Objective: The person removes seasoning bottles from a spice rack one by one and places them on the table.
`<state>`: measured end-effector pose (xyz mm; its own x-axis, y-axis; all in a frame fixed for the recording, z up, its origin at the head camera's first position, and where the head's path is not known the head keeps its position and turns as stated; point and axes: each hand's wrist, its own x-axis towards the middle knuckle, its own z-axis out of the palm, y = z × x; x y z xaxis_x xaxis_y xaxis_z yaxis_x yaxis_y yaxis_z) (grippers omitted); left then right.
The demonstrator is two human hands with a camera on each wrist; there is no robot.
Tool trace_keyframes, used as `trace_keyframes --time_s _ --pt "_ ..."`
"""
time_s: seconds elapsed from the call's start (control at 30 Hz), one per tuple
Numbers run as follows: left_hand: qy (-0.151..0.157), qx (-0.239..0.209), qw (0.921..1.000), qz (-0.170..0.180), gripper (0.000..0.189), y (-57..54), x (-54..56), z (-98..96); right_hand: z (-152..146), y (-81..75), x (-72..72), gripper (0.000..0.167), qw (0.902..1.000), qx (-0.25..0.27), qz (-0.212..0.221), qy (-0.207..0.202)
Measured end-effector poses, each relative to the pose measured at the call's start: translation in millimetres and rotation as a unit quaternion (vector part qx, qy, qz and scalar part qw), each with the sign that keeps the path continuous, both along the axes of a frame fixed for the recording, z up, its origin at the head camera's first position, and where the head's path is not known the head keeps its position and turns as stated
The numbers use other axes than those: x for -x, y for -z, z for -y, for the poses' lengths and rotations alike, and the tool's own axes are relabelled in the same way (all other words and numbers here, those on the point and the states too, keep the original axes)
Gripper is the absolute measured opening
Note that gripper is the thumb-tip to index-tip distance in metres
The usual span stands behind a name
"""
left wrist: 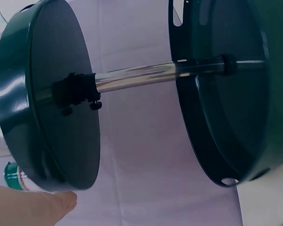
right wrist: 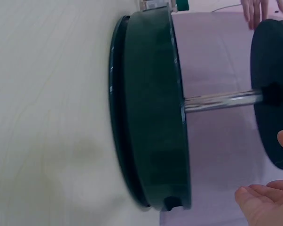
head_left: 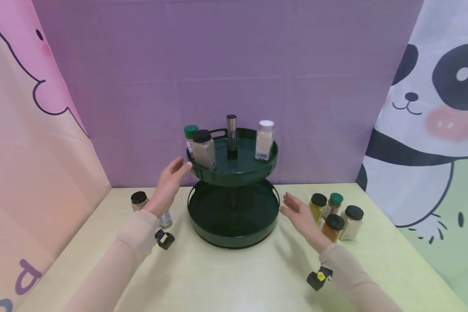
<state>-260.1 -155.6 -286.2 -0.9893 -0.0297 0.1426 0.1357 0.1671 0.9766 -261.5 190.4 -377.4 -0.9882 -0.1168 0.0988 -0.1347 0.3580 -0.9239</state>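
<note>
A dark green two-tier turntable rack (head_left: 234, 240) with a metal centre post stands on the table. My left hand (head_left: 167, 187) is at the left rim of its upper tier, fingers extended and holding nothing; whether it touches the rim I cannot tell. On that tier stand a black-capped jar (head_left: 204, 152), a partly hidden green-capped jar (head_left: 190, 131) behind it, and a white-capped jar (head_left: 264, 143) at the right. The lower tier (left wrist: 193, 108) bears nothing. Beside its right edge is my right hand (head_left: 302, 219), fingers loosely extended with nothing in them.
Right of my right hand several spice jars cluster, among them a yellow one (head_left: 317, 208), an orange one (head_left: 333, 228) and a pale one (head_left: 351, 225). Near my left wrist stands another black-capped jar (head_left: 139, 199) and a partly hidden jar (head_left: 166, 219). A purple cloth (head_left: 140, 108) hangs behind.
</note>
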Motion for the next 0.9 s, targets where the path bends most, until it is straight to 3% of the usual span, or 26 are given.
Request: trace_keyframes --time_s 0.17,0.33,0.67,0.9 --pt "-0.008 -0.046 0.9989 0.005 0.071 -7.5 13.5 -12.8 2 -10.1 -9.6 0.06 0.9999 0.003 -0.004 -0.012" --pt "-0.019 -0.072 0.9972 -0.002 0.069 -8.4 20.0 -19.8 3 -17.0 -17.2 0.06 0.9997 -0.001 -0.015 -0.021" --pt "-0.018 -0.06 0.9977 -0.027 0.066 -4.5 22.9 -21.8 4 -28.8 -21.2 0.059 0.9961 -0.028 -0.065 -0.053" --pt "-0.019 -0.058 0.998 -0.015 0.069 -3.6 22.7 -21.8 5 -53.4 -19.9 0.062 0.9949 -0.041 -0.072 -0.058"
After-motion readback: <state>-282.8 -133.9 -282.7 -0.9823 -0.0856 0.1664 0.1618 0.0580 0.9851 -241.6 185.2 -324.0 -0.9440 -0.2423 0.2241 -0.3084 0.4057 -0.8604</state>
